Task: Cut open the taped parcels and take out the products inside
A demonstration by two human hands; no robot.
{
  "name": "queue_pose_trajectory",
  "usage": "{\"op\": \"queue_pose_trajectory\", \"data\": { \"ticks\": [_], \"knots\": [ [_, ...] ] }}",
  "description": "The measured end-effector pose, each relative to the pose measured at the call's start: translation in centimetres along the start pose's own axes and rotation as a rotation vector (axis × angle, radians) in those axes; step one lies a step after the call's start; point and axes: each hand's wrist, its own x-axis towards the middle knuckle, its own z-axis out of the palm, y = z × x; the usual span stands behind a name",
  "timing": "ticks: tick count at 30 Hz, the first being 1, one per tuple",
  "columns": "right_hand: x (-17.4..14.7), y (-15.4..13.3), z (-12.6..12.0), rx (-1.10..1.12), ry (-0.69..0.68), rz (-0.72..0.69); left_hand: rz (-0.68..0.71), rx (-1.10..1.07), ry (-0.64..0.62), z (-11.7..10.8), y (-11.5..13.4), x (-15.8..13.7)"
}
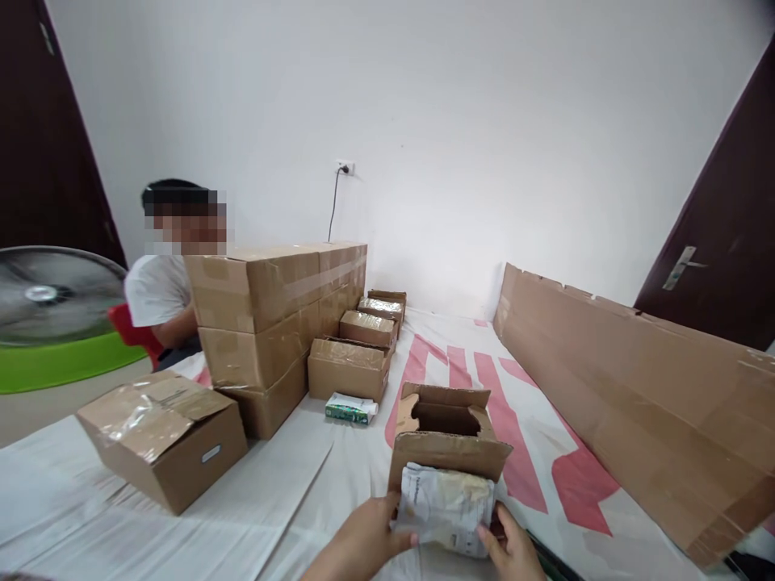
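Between my two hands is a whitish plastic packet (pixel 448 508) with printed text and pale contents that I cannot make out. My left hand (pixel 369 532) grips its left edge, thumb on the front. At the right edge, my right hand (pixel 512 545) closes on it with thumb and fingers. Just behind the packet stands an open cardboard box (pixel 451 452) with its flaps raised; the packet hides part of its front. Inside, the box looks dark, and its contents are not visible.
Stacked cartons (pixel 278 290) form a wall on the left, with a taped box (pixel 163 436) before them. Smaller boxes (pixel 348 367) line up alongside, a green-and-white small box (pixel 351 407) in front. A long cardboard panel (pixel 642 395) stands right. A person (pixel 161 294) sits behind the cartons.
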Motion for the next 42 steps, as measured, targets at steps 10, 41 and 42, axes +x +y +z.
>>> {"op": "queue_pose_trajectory", "data": {
  "ticks": [10, 41, 42],
  "knots": [
    [6.1, -9.3, -2.8, 0.008, 0.161, -0.136, 0.168, -0.085, 0.529, -1.5, 5.9, 3.6],
    [8.5, -2.1, -1.8, 0.106, 0.284, 0.144, 0.100, -0.776, 0.146, 6.2, -2.9, 5.0],
    [9.9, -2.5, -2.2, 0.115, 0.276, 0.114, 0.097, -0.787, 0.136, 6.0, -2.6, 4.8]
  ]
}}
